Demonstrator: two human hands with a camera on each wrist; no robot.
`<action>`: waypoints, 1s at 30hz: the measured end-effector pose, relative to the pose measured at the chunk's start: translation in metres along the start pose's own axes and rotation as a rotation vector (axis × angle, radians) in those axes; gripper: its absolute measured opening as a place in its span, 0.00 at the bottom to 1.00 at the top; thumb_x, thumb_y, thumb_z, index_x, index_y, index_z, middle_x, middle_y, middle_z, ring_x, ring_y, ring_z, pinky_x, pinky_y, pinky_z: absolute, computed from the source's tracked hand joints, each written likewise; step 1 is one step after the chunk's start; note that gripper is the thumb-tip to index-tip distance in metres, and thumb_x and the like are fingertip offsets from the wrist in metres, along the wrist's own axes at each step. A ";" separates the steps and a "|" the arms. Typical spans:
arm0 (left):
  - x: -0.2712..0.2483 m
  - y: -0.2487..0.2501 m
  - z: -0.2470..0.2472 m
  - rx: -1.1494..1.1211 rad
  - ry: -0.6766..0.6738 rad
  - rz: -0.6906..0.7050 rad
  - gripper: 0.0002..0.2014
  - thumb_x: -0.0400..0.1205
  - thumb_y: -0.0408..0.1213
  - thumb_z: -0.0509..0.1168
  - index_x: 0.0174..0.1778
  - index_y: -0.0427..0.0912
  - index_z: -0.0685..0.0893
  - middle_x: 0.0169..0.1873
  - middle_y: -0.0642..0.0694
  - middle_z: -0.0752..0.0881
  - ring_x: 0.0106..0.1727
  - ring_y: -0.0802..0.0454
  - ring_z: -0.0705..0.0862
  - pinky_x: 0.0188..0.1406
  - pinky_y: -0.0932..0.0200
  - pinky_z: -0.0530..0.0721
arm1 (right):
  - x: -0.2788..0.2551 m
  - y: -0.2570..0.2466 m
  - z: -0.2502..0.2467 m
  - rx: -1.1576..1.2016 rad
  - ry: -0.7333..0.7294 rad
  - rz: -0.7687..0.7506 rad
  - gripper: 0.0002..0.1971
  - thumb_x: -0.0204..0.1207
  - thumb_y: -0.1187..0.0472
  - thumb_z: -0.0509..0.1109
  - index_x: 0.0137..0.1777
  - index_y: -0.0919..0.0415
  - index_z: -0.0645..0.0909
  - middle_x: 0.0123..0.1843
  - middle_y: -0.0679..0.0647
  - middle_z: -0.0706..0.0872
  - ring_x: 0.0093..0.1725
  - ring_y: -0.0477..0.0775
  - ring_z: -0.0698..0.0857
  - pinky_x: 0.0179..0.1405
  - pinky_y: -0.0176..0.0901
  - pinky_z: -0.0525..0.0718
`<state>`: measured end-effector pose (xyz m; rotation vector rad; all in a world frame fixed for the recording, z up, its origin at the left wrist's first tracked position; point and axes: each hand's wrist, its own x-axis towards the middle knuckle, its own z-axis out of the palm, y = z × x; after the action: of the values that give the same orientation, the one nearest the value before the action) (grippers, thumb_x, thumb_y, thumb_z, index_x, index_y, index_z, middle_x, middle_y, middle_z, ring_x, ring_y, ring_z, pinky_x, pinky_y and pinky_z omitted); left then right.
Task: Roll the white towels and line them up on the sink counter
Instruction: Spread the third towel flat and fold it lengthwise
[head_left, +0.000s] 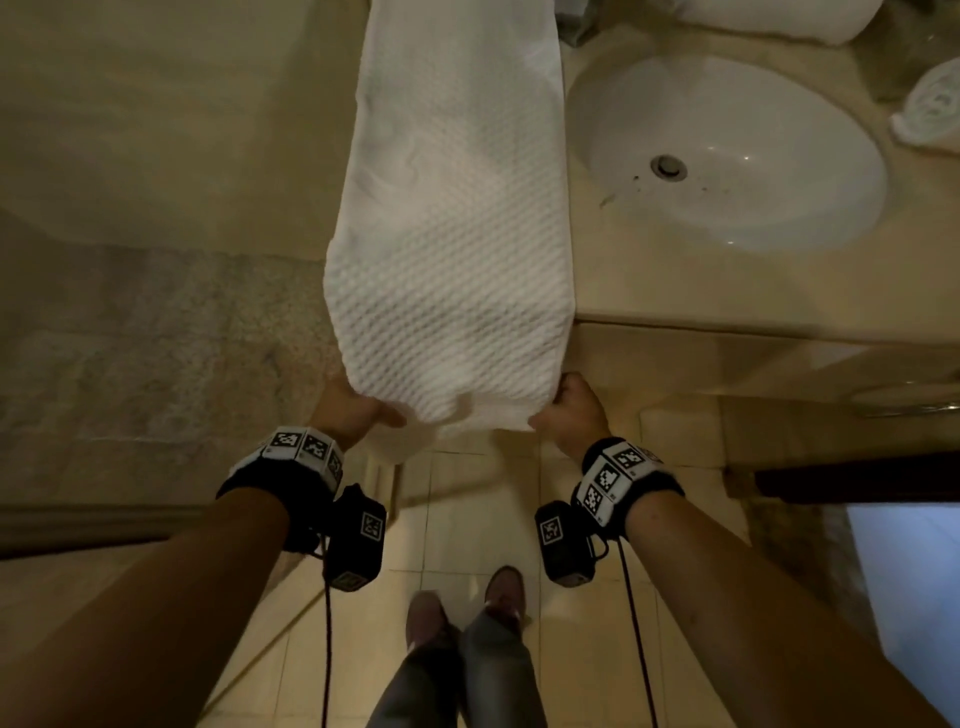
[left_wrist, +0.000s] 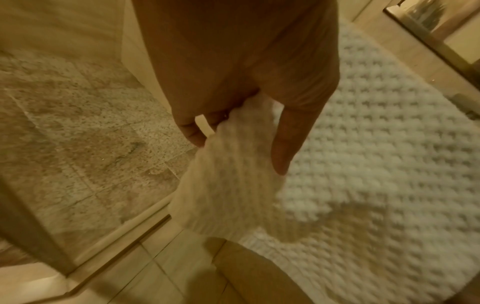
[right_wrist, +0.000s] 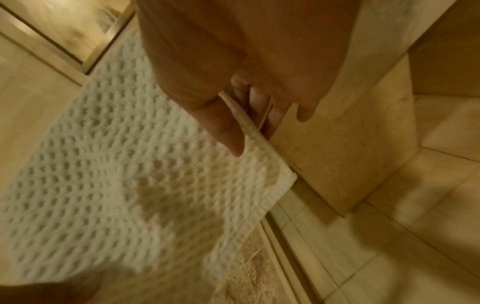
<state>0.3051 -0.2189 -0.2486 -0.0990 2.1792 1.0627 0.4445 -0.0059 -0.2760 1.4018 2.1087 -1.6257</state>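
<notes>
Both forearms reach forward from the bottom of the head view, each wrist strapped with a marked band. At the end of them, the left hand (head_left: 357, 410) bunches the near left corner of a white waffle-weave towel (head_left: 452, 249) in curled fingers with the thumb (left_wrist: 287, 142) laid on top, and the right hand (head_left: 576, 405) pinches the near right corner between thumb and fingers. This towel lies as a long folded strip along the sink counter (head_left: 727, 291), just left of the basin (head_left: 727, 150), with its near end hanging past the counter's front edge. Two rolled towels sit beyond the basin: one (head_left: 779, 15) at the back, one (head_left: 930, 104) at the far right. Judging by that, part of the job is done; this strip is flat and not yet rolled or lined up.
</notes>
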 end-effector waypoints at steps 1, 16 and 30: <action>-0.005 -0.006 0.003 0.004 -0.012 -0.041 0.28 0.63 0.22 0.77 0.60 0.37 0.85 0.55 0.42 0.85 0.56 0.44 0.81 0.58 0.49 0.81 | -0.003 0.004 0.000 0.009 -0.018 -0.015 0.19 0.70 0.71 0.75 0.55 0.58 0.73 0.53 0.52 0.81 0.53 0.53 0.81 0.46 0.42 0.80; -0.064 -0.039 0.000 -0.163 -0.010 -0.050 0.26 0.77 0.23 0.68 0.67 0.47 0.68 0.55 0.41 0.77 0.50 0.39 0.83 0.35 0.41 0.89 | -0.070 0.032 0.001 0.056 0.051 0.014 0.17 0.82 0.60 0.68 0.65 0.58 0.66 0.65 0.59 0.79 0.40 0.53 0.87 0.50 0.50 0.88; -0.121 -0.019 -0.054 -0.397 -0.189 0.064 0.20 0.77 0.14 0.55 0.51 0.38 0.86 0.48 0.42 0.86 0.45 0.46 0.85 0.49 0.51 0.87 | -0.135 -0.017 -0.045 0.299 -0.193 -0.046 0.26 0.73 0.88 0.52 0.65 0.72 0.81 0.57 0.60 0.82 0.49 0.56 0.85 0.39 0.31 0.86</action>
<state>0.3724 -0.2976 -0.1639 -0.1040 1.7921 1.4682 0.5257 -0.0471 -0.1659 1.2159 1.8627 -2.0715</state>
